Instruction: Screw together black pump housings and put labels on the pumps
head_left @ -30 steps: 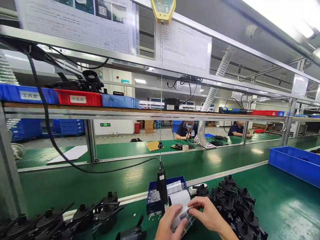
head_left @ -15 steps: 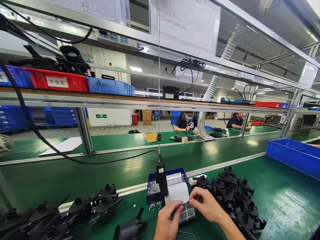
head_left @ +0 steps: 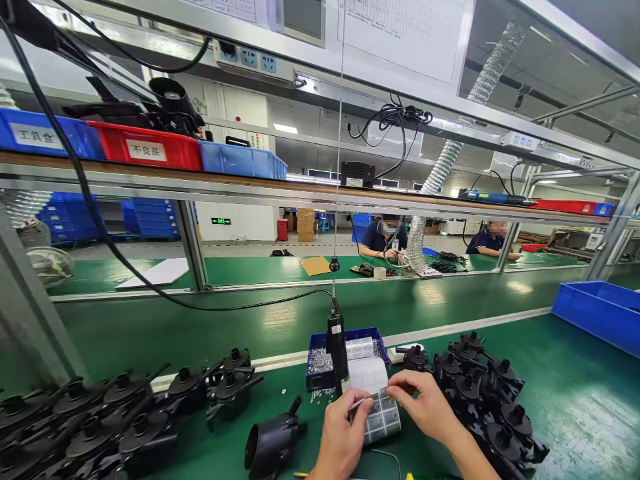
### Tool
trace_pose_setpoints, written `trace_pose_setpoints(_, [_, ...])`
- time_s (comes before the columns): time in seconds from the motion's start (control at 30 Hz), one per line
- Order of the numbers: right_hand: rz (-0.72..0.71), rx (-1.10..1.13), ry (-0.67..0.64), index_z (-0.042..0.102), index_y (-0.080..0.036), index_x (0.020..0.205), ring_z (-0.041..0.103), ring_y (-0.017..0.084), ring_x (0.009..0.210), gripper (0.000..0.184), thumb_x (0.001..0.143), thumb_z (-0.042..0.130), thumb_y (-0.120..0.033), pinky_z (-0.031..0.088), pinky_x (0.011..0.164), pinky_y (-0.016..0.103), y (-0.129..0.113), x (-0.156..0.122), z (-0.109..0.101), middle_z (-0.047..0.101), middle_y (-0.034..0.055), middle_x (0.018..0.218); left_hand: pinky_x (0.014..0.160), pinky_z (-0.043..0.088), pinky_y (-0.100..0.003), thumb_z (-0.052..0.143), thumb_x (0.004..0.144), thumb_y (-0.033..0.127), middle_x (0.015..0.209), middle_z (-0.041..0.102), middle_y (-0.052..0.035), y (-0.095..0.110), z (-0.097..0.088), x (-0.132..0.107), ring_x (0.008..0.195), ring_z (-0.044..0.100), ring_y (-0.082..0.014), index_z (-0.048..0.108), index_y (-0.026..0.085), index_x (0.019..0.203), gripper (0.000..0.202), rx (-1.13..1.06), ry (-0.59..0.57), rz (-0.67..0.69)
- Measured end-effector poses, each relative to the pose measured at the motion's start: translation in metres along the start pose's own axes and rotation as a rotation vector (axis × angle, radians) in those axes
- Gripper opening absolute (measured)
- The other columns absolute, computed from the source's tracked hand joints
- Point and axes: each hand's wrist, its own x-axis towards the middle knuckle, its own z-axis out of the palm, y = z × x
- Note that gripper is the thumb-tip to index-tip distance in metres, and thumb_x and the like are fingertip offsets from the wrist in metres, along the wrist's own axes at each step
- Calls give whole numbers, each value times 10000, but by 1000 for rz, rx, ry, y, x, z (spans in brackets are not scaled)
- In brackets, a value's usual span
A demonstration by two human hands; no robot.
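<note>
Label (head_left: 367, 400) newly raised — left hand (head_left: 343, 437), right hand (head_left: 425, 408) pinching it

Green bench mat (head_left: 575, 400); black moulded housings (head_left: 480, 393); small blue bin (head_left: 320, 381) of silvery screws (head_left: 320, 361); white label roll (head_left: 373, 393), grey-printed grid; red bin (head_left: 145, 148) overhead

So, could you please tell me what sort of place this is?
Most likely a factory assembly line: a long green conveyor belt, rows of identical black plastic housings beside it, and a hanging electric screwdriver by a blue bin of screws.
</note>
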Motion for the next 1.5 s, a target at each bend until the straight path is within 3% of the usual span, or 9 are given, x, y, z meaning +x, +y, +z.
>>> trace_pose_setpoints(0.17, [-202,17,85,787,-211,992,656,201,999,183,1056,687,-351,508,881,309,-3,0,-4,699,73,1057,732,419,-207,536,1019,638,780,716,-50,-10,3,1,745,627,-142,748,187,858,524,70,0,34])
trace_pose_setpoints(0.23, [-164,34,56,767,-253,1178,643,208,1099,160,1038,713,-308,498,1004,333,-3,-2,-4,703,59,1132,726,425,-204,542,1021,627,789,720,-53,-13,4,3,746,630,-140,752,191,857,511,77,-10,68])
trace_pose_setpoints(0.33, [-71,2,-29,643,-293,1444,627,212,1173,413,1036,708,-280,431,1145,384,-2,-4,0,716,35,1140,753,463,-201,556,1019,614,838,741,-56,-14,5,3,783,657,-144,773,202,896,482,66,-33,79])
trace_pose_setpoints(0.5, [-34,17,57,609,-235,1454,662,210,1075,404,1068,657,-343,452,1118,393,4,-3,1,714,44,1051,865,548,-212,617,984,630,1116,771,-82,-11,4,-2,943,709,-165,736,208,1169,476,-42,20,24])
trace_pose_setpoints(0.67, [-56,72,59,539,-229,1502,673,209,1089,487,1041,679,-300,392,1213,428,0,-3,3,731,32,1038,861,530,-198,568,1005,646,1081,748,-75,-12,4,-1,977,697,-157,721,194,1107,488,-102,-7,-8])
trace_pose_setpoints(0.87, [-74,181,132,552,-245,1408,677,213,1071,410,1034,708,-312,422,1193,463,-6,-7,1,730,25,983,703,394,-174,534,989,723,809,663,-20,-10,5,1,738,552,-97,689,170,928,578,-86,4,-61])
trace_pose_setpoints(1.1, [-7,371,20,372,-390,1632,599,222,1320,714,1012,697,-253,563,1097,427,-1,-6,-2,584,74,1408,624,278,-187,506,951,809,682,500,19,-16,1,2,647,389,-78,640,153,861,675,-84,30,-112])
trace_pose_setpoints(1.4, [-17,456,54,409,-423,1620,548,231,1384,733,989,717,-213,554,1089,404,5,-6,9,519,81,1497,609,321,-161,539,969,759,742,551,11,-13,3,2,664,431,-78,647,162,952,607,-214,59,-109])
trace_pose_setpoints(1.5, [-6,471,86,429,-424,1600,599,208,1303,704,990,719,-224,572,1003,345,6,-6,10,535,78,1459,686,447,-163,670,916,722,853,659,-22,-12,6,2,748,570,-104,649,171,1019,561,-282,54,-104])
